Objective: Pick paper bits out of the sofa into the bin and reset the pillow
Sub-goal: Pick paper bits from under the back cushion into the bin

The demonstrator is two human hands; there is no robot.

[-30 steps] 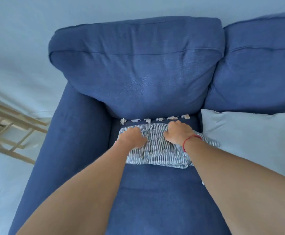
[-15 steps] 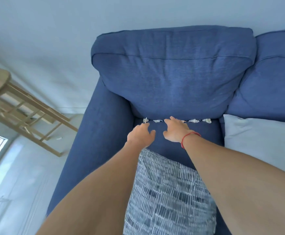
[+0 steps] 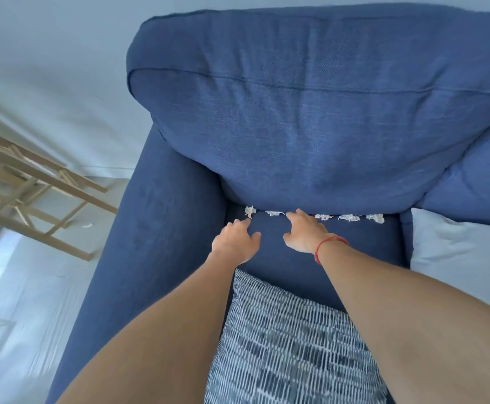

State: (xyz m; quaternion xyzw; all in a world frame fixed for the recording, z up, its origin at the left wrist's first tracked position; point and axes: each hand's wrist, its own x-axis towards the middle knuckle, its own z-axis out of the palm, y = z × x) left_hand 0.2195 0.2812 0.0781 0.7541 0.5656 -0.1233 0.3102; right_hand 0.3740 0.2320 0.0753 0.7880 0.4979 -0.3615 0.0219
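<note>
Both hands reach mid-frame, left hand (image 3: pixel 235 242) and right hand (image 3: pixel 306 233), grips open and empty; careless fingers could push paper bits (image 3: pixel 322 217) deeper into the sofa (image 3: pixel 162 258) crease.

Two bare forearms enter from the lower edge, both uncovered along all that shows, with no sleeve or cuff anywhere on them. The left hand (image 3: pixel 236 242) wears nothing: no ring, watch or band shows on its fingers or wrist. The right hand (image 3: pixel 305 233) is also ungloved and ringless as far as can be seen. Just behind it, around the wrist, sits a thin red string bracelet (image 3: pixel 327 245), a single narrow cord lying close to the arm. No knot, bead or clasp on it can be made out.
</note>
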